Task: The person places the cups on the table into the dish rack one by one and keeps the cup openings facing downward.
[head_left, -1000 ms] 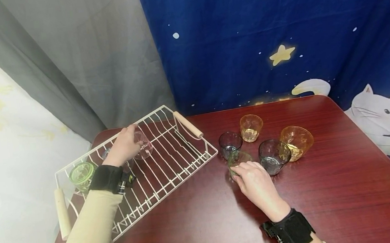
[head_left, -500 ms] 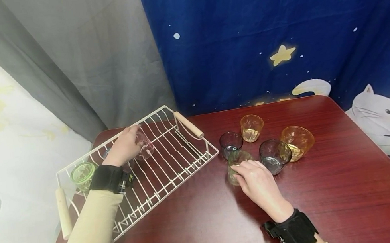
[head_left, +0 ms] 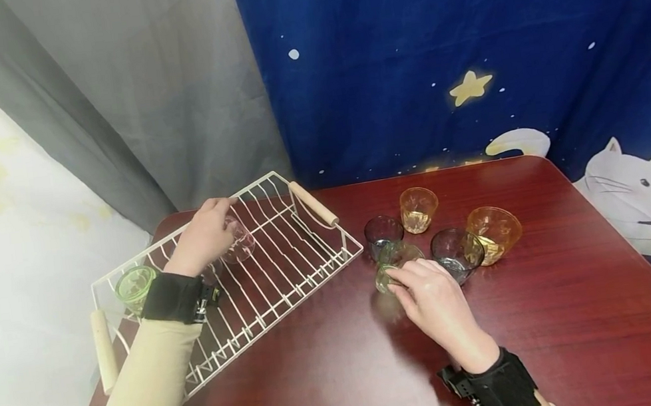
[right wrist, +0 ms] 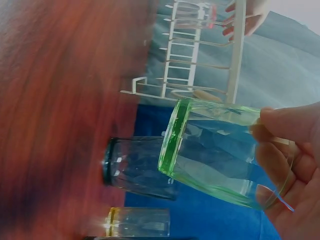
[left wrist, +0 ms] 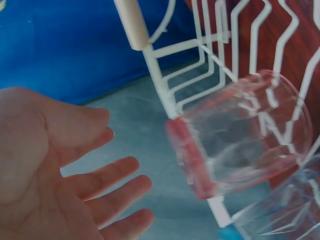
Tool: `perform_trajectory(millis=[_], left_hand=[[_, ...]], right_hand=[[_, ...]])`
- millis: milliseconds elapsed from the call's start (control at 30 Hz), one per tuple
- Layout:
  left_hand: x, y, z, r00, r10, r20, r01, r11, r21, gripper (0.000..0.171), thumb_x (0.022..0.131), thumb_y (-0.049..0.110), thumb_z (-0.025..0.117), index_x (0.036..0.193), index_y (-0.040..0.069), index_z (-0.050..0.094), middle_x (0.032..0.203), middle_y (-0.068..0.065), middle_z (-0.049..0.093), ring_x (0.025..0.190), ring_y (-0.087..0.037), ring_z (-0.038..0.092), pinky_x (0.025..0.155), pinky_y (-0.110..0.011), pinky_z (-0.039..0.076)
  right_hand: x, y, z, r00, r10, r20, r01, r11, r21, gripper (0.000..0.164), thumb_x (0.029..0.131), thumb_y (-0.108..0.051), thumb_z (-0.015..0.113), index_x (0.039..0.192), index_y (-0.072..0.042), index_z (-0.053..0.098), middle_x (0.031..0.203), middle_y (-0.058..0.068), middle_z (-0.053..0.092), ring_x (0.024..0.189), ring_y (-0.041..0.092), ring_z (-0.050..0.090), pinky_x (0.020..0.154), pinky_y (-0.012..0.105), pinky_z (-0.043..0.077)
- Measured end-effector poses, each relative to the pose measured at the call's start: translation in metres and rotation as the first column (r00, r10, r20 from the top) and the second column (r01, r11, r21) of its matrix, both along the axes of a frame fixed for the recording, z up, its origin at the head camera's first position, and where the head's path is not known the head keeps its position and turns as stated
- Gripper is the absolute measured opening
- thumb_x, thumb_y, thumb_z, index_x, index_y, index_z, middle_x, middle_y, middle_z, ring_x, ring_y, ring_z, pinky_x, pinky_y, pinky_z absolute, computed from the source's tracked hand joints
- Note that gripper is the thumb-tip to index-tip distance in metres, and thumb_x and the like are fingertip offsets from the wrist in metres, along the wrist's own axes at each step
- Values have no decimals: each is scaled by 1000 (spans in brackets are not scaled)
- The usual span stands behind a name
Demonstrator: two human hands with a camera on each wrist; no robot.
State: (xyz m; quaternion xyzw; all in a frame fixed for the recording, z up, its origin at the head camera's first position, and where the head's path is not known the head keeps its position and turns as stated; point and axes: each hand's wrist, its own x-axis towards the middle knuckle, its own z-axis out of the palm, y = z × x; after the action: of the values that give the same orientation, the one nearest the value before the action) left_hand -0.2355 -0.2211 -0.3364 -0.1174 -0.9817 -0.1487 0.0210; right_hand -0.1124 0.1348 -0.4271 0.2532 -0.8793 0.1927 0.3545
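My right hand (head_left: 435,297) pinches a green-tinted drinking glass (right wrist: 215,150) near its rim. The glass is tilted, and in the right wrist view its thick green base stands apart from the table. Over the back of a white wire dish rack (head_left: 273,324), my left hand (head_left: 200,241) has loosely spread fingers (left wrist: 117,172) with nothing between them. A pink glass (left wrist: 230,140) leans among the wires beside that hand, a gap showing between them in the left wrist view. Next to it lies a clear glass with a blue base (left wrist: 285,215); the left arm hides it in the head view.
Another green glass (head_left: 135,288) sits at the rack's left end. Two dark glasses (head_left: 383,235) and two yellow glasses (head_left: 419,209) stand on the red-brown table (head_left: 344,368) around the right hand. The rack's wooden handle (head_left: 315,203) rises close to the dark glasses.
My right hand has lifted and tipped the green glass, its base swinging toward the left. The left hand has shifted slightly up and away from the pink glass.
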Motion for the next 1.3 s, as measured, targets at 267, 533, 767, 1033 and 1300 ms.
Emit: perform_trajectory(millis=[267, 533, 767, 1033, 1300], left_hand=[[16, 15, 19, 997, -28, -79, 28, 1000, 10, 48, 97, 13, 45, 144, 7, 43, 148, -20, 42, 120, -36, 56, 102, -54, 46], [39, 35, 29, 980, -60, -190, 64, 998, 13, 44, 97, 14, 49, 140, 9, 49, 141, -15, 50, 106, -28, 63, 94, -49, 51], [62, 50, 29, 956, -109, -272, 133, 988, 74, 47, 95, 11, 52, 142, 6, 45, 139, -17, 53, 121, -33, 56, 102, -50, 47], [91, 71, 20, 935, -133, -330, 180, 977, 117, 51, 94, 13, 56, 144, 8, 43, 138, -13, 55, 128, -28, 54, 108, -45, 45], [110, 94, -4, 961, -51, -273, 117, 965, 233, 50, 93, 21, 60, 140, 11, 48, 138, -9, 56, 129, -25, 54, 108, -43, 46]], right_hand=[[5, -4, 10, 999, 25, 41, -19, 992, -124, 20, 74, -9, 79, 94, -7, 73, 79, 1, 69, 77, 21, 63, 78, 34, 50], [9, -7, 11, 993, 101, 52, -83, 955, -283, 19, 74, -3, 78, 92, -5, 70, 81, 2, 68, 80, 16, 63, 74, 27, 49], [11, -9, 7, 992, 126, 16, -112, 926, -361, 19, 74, 0, 76, 90, -5, 68, 81, 2, 66, 75, 12, 60, 68, 21, 47], [14, -12, 5, 987, 151, 52, -110, 882, -458, 22, 74, 3, 77, 90, -9, 69, 82, -1, 68, 75, 10, 63, 71, 18, 50], [19, -18, 3, 975, 202, 95, -102, 782, -615, 24, 74, 7, 76, 93, -7, 71, 82, 5, 71, 81, 2, 62, 79, 11, 48]])
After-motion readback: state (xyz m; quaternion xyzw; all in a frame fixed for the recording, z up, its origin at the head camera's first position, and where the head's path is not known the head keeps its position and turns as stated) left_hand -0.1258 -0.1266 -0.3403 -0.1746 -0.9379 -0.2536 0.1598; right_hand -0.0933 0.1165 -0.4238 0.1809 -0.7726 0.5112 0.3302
